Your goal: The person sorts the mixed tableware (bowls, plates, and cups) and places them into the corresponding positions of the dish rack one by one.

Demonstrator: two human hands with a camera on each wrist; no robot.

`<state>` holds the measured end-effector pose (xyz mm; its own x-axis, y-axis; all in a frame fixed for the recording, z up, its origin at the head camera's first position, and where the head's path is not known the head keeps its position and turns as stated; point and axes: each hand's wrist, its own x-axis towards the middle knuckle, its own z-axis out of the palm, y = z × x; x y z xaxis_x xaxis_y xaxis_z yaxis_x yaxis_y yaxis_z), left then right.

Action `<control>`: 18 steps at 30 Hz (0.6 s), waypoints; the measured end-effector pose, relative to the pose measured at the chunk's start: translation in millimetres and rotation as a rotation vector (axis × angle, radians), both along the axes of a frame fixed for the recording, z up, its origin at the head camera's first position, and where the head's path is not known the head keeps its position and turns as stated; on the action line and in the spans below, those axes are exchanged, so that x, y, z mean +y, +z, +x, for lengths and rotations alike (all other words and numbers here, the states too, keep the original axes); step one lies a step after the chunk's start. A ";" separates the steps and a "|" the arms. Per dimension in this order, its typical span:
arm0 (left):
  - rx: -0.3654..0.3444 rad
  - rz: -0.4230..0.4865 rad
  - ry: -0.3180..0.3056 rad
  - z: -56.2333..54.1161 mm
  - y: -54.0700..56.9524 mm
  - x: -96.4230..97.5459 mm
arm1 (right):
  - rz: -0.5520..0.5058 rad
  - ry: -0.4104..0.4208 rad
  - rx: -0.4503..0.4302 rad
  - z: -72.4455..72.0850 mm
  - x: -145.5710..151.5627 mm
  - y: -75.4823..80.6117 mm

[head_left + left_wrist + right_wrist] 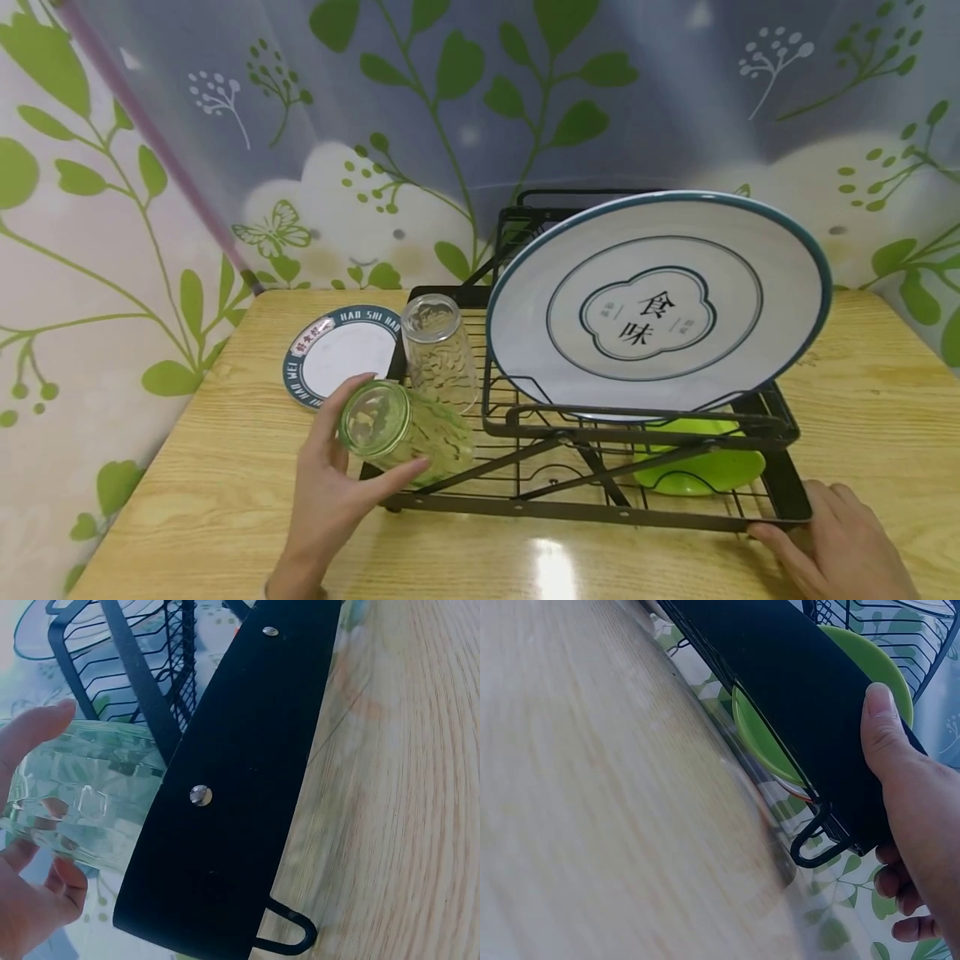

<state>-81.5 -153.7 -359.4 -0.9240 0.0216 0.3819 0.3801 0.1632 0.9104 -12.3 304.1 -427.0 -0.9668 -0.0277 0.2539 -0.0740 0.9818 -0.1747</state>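
My left hand [326, 483] holds a green glass [405, 429] at the left end of a black dish rack [525, 510]. The thumb lies along the near side, and the glass leans with its base toward me. In the left wrist view, thumb and fingers sit around the textured glass [105, 799], just behind the rack's side bar [232, 780]. My right hand [855, 542] grips the rack's front right corner. Its thumb lies on the black bar [795, 697] in the right wrist view, fingers curled beyond the end. A clear glass [442, 358] stands upside down behind the green one.
A large white plate [517, 333] with a teal rim leans on the rack's upper tier. Below it sits a bright green bowl [705, 475]. A smaller plate [345, 358] lies on the wooden table [225, 467] at the left, partly behind the rack. Patterned walls border the back and left.
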 end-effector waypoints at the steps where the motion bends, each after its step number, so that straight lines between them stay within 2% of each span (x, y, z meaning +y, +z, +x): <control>1: 0.006 -0.015 -0.003 -0.9 -0.1 1.2 | 0.002 0.001 0.001 -0.1 0.0 0.1; 4: 0.027 -0.079 0.011 -3.7 0.0 5.1 | 0.004 0.002 0.005 0.0 0.0 0.1; 10: 0.020 -0.228 0.137 -7.9 1.2 12.7 | -0.006 0.029 0.042 -0.3 -0.9 -2.3; 18: 0.039 -0.226 0.144 -14.4 -6.0 18.6 | -0.015 0.033 0.026 -0.3 1.6 -4.0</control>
<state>-95.9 -135.1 -365.4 -0.9085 -0.0203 0.4174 0.3721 0.4157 0.8299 -12.6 305.8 -431.0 -0.9585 -0.0558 0.2796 -0.1114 0.9760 -0.1870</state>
